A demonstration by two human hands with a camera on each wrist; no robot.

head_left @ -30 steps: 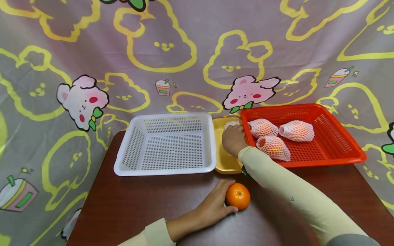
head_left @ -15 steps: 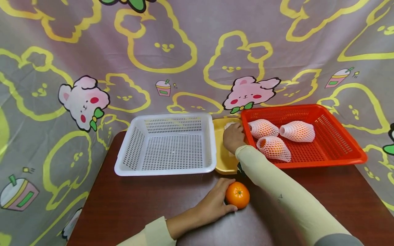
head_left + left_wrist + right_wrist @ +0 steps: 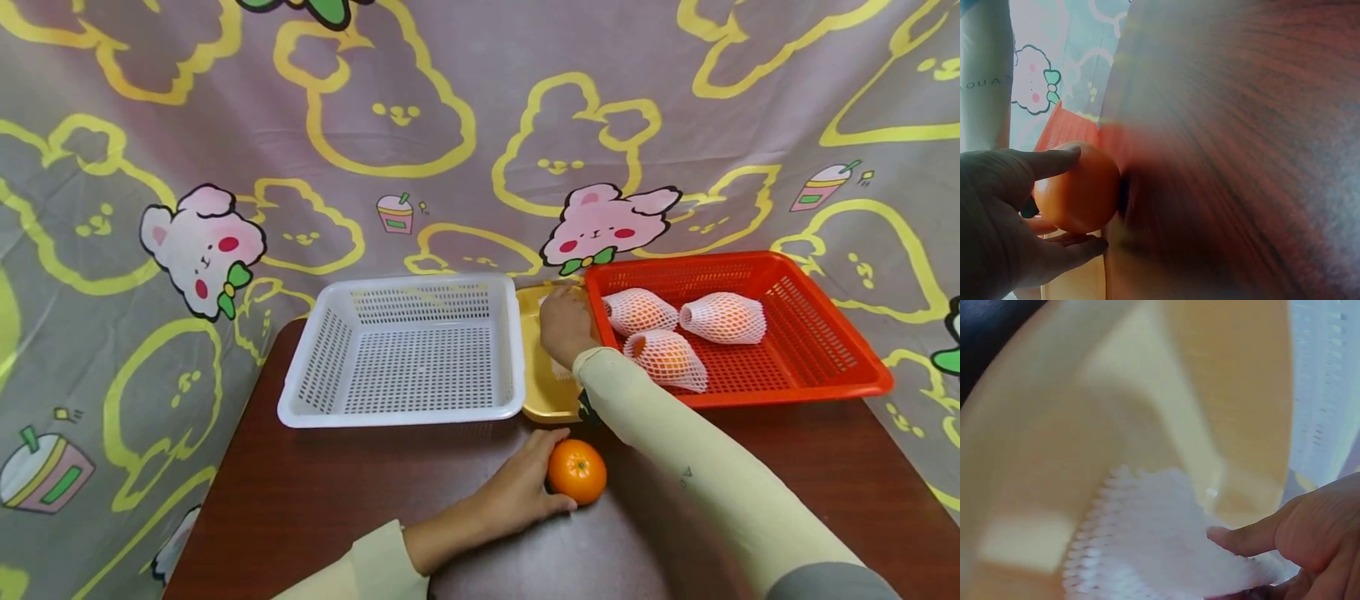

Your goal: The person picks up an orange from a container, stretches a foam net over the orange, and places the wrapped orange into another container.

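My left hand [image 3: 521,487] holds an orange [image 3: 577,471] on the table, with thumb and fingers around its side. The left wrist view shows the bare orange [image 3: 1082,190] between thumb and fingers. Inside a shallow yellow tray [image 3: 534,342], my right hand [image 3: 566,321] is at a white foam fruit net [image 3: 1141,544]. In the right wrist view the thumb [image 3: 1244,539] lies against the net's end, with fingers under it, pinching it. In the head view the hand covers most of the net.
Left of the tray stands a white perforated basket [image 3: 405,419]. A red basket [image 3: 795,397] on the right bears 3 net-wrapped fruits [image 3: 667,360]. A patterned cloth [image 3: 450,100] hangs behind the dark wooden table [image 3: 337,500].
My right hand has shifted slightly toward the far end of the yellow tray, covering the net's far end. My left hand keeps its hold on the orange in nearly the same spot.
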